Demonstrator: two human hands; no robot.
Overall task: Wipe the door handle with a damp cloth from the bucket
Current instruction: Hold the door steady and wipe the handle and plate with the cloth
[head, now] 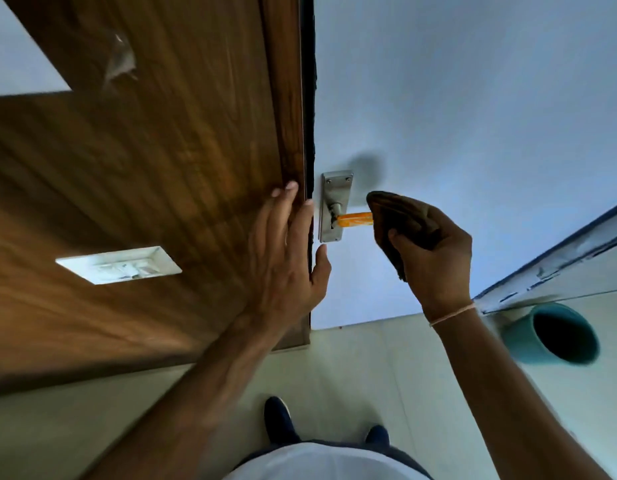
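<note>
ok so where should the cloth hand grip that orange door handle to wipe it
Wrap the cloth round the free outer end of the orange lever, coming from the right, where the right hand already is. The lever sticks out sideways from the metal plate, so its length is open there.

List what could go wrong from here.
1. The left hand lies flat across the gap between the frame and the door; if the door swings, its fingers may get pinched.
2. The right hand holds the cloth over only the handle tip, so the rest may stay unwiped.
</note>
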